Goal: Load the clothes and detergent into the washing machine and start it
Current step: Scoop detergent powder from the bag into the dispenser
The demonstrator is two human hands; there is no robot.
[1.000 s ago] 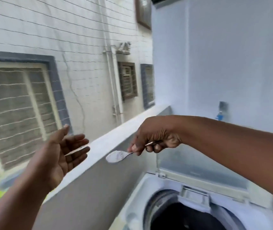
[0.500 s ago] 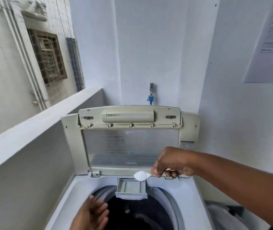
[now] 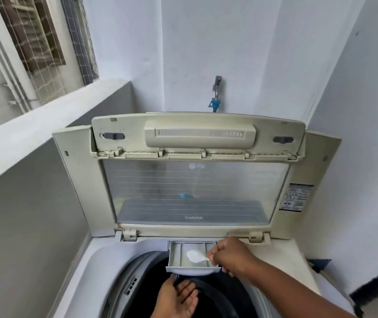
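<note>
A top-loading washing machine (image 3: 87, 255) of yellowed cream plastic stands with its ribbed translucent lid (image 3: 195, 191) raised. The right hand (image 3: 229, 255) pinches a small white spoon (image 3: 196, 256) heaped with detergent powder over the pulled-out rectangular dispenser drawer (image 3: 176, 258). The left hand (image 3: 176, 297), fingers relaxed and straight, sits under the drawer front; the dark drum (image 3: 220, 301) hides its contents
</note>
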